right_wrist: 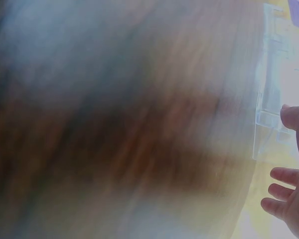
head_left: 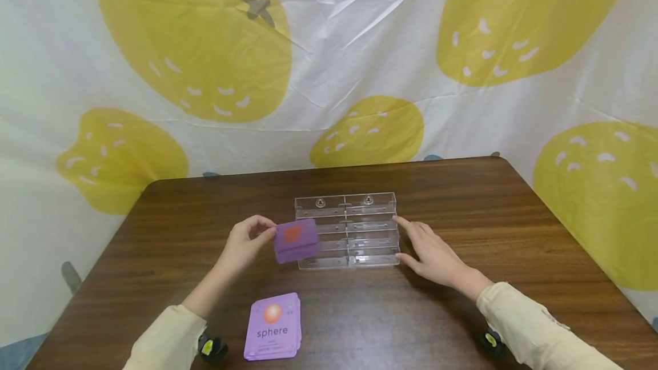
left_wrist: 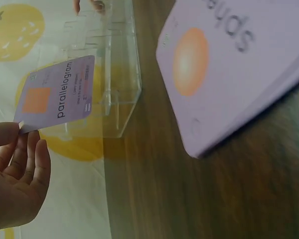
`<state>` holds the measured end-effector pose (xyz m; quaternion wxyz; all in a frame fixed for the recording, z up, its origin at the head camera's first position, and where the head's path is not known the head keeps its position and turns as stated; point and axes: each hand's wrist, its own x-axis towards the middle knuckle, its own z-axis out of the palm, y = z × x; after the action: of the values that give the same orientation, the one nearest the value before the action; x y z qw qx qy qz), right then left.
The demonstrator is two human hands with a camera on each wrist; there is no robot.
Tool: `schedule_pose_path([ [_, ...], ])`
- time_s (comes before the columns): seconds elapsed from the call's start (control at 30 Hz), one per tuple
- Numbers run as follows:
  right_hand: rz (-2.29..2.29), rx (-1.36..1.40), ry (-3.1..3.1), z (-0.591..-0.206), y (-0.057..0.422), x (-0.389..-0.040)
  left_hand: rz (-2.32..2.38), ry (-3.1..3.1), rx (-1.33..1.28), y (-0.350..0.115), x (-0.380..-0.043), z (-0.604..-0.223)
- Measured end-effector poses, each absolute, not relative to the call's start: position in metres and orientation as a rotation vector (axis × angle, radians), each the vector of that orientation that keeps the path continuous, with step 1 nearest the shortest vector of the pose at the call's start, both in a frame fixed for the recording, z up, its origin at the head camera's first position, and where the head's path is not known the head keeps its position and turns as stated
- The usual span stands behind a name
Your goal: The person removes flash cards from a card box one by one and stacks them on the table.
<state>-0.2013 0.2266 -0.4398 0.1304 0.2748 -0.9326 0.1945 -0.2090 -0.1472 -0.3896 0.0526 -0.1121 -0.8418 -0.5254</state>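
Between thumb and fingers my left hand [head_left: 250,240] pinches one corner of a purple flash card [head_left: 296,241]. In the left wrist view the card [left_wrist: 57,94] reads "parallelogram" and carries an orange shape. It overlaps the left side of a clear plastic card rack [head_left: 347,232] with tiers in two columns. At the rack's right side is my right hand [head_left: 429,251], fingers extended, with the index fingertip and thumb right at the edge. A stack of purple cards [head_left: 272,327], topped by one reading "sphere", lies on the table nearer to me.
The brown wooden table [head_left: 452,313] ends at a white curtain [head_left: 360,73] printed with yellow fruit. The rack stands towards the table's far edge, with the card stack in front and to the left of it.
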Motion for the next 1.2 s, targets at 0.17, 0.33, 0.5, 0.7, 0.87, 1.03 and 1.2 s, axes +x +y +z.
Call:
schedule_pose_path([
  [0.17,0.563,0.803,-2.719,-0.438,0.226,-0.201,-1.651,-2.606,-0.254,-0.157,-0.2,-0.393],
  [0.33,0.561,0.806,-2.72,-0.437,0.226,-0.201,-1.71,-2.634,-0.153,-0.16,-0.186,-0.394],
  [0.5,0.566,0.806,-2.718,-0.437,0.226,-0.201,-1.838,-2.666,-0.048,-0.164,-0.17,-0.397],
  [0.7,0.563,0.805,-2.712,-0.438,0.226,-0.201,-1.904,-2.734,-0.019,-0.173,-0.155,-0.402],
  [0.87,0.557,0.807,-2.704,-0.439,0.227,-0.202,-1.952,-2.749,-0.015,-0.178,-0.147,-0.407],
  [1.03,0.554,0.814,-2.705,-0.439,0.227,-0.201,-1.993,-2.747,0.017,-0.181,-0.139,-0.411],
  [1.2,0.55,0.814,-2.706,-0.438,0.226,-0.201,-2.011,-2.761,0.049,-0.184,-0.134,-0.416],
])
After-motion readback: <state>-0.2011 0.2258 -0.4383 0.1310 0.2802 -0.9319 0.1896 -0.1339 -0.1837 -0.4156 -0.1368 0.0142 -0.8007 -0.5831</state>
